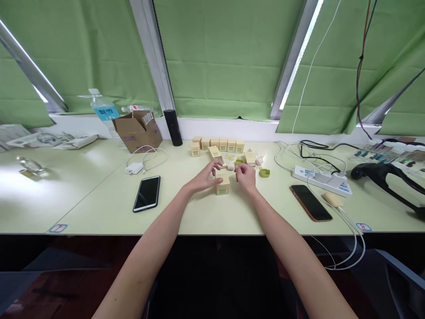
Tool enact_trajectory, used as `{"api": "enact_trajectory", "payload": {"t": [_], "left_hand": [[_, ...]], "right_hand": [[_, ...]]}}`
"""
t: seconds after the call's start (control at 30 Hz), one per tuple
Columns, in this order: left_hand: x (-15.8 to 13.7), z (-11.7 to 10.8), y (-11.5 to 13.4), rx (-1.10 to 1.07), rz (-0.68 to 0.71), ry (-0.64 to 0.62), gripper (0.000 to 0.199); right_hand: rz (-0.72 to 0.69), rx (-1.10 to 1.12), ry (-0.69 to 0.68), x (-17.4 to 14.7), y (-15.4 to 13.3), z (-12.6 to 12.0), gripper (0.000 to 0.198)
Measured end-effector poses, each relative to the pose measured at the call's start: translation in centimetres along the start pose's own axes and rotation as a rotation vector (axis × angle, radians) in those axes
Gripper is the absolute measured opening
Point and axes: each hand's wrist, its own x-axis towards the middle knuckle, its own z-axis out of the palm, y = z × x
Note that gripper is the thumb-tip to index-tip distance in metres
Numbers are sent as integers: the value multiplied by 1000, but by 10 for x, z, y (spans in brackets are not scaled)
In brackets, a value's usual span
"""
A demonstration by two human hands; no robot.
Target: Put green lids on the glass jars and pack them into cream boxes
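A small cream cardboard box (pixel 222 188) with a green-framed label stands in front of me. My left hand (pixel 204 178) is at its left side, fingers apart and curved, the thumb against the box's upper part. Just right of the box, my right hand (pixel 246 177) is closed, thumb and index finger pinched; what they hold, if anything, I cannot make out. Behind the hands are a tilted cream box (pixel 214 152), a small white piece (pixel 230 167) and a green case (pixel 238 162). Another green case (pixel 264 173) lies right of my right hand.
Several matching boxes (pixel 223 145) line the back. A phone (pixel 147 193) and a white charger (pixel 134 168) lie left, near an open carton (pixel 139 130) and a black cylinder (pixel 173 128). To the right are another phone (pixel 311 202), a power strip (pixel 343 190) and trailing cables.
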Motion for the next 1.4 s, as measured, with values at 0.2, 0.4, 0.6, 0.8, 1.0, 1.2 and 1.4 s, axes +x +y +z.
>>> {"api": "enact_trajectory", "payload": {"t": [0.2, 0.4, 0.6, 0.8, 1.0, 1.2, 1.4], "left_hand": [[-1, 4, -3, 45, -63, -98, 78], [2, -1, -9, 110, -182, 35, 69], [7, -3, -33, 291, -329, 376, 61], [4, -2, -31, 585, -361, 446, 35], [4, 8, -23, 626, -459, 223, 7], [12, 18, -38, 666, -281, 293, 11], [35, 15, -44, 817, -356, 251, 23]], "right_hand": [[92, -161, -66, 0, 4, 5, 26], [60, -296, -93, -4, 3, 8, 21], [76, -325, -110, -5, 1, 8, 19], [45, -325, -80, -5, 2, 10, 19], [78, -363, -120, -7, -3, 9, 16], [100, -375, -151, -8, -9, 8, 17], [97, -397, -152, -9, -11, 7, 15]]}}
